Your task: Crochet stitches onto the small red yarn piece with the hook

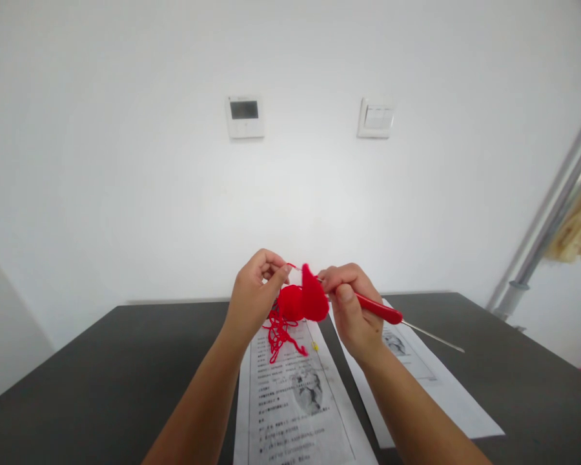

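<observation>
My right hand (356, 307) is closed around the red handle of a crochet hook (380, 310), whose thin metal shaft sticks out behind to the lower right. At the hook's front end hangs a red crocheted piece (314, 297), pointed at the top and wider below. My left hand (261, 284) pinches a strand of red yarn (292, 265) that runs to the hook tip by the piece. Between the hands, beyond the piece, sits a red yarn ball (289, 303). Loose tangled yarn (279, 336) spreads over the paper below it.
A printed sheet (290, 439) lies under the yarn on the dark table (174, 349), with a small yellow item (315, 346) on it. A second sheet (436, 400) lies to the right. Behind stands a white wall (300, 194) with a control panel (245, 117) and a switch (376, 119).
</observation>
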`<state>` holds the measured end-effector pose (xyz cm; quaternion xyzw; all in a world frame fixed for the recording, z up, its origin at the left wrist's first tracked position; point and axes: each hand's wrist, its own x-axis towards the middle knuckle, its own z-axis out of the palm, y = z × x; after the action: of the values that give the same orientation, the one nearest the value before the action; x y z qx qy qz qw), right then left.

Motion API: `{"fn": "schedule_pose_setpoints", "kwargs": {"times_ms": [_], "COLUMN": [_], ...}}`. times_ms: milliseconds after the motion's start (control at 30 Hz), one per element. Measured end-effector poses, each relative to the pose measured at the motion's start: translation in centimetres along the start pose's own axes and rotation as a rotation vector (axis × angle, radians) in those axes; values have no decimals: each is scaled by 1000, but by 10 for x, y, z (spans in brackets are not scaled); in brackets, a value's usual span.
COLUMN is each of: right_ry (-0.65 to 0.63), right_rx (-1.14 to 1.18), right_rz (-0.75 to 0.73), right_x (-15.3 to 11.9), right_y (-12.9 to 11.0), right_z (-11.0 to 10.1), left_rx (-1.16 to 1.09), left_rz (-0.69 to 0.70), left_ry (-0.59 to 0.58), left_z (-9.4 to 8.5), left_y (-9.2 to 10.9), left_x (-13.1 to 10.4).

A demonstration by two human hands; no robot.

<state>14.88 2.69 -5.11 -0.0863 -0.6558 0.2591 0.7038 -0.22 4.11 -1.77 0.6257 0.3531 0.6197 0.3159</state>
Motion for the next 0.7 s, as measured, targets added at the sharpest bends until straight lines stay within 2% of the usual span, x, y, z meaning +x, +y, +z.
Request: {"fn": "schedule_pose_setpoints", "kwargs": {"times_ms": [133,267,333,433,500,600,700], "right_ry": [-82,-134,-176,-222,-225,-222,-152], "right_rx": [-79,-283,-358,-413,-431,-440,-371], "right_rz": [-116,-235,-327,-434,-454,-437,-325], "right_x": [2,8,13,18,19,17,12], "right_y": [0,-2,-4,-9,-10,-9,-5], "right_z": [-2,-6,-8,-8,-8,-8,-8], "left_rx": [-179,-326,-331,-263,-219,-179,-150], "left_rz": [-61,8,56,56,35,34,37], "left_ry": [-107,-25,-16,-93,-121,-89,-67], "left_z": [2,-1,-3,-3,-2,1,3], "left_y": [7,14,18,25,29,32,32], "left_x": [-4,-7,-9,-14,-17,-18,-17]}}
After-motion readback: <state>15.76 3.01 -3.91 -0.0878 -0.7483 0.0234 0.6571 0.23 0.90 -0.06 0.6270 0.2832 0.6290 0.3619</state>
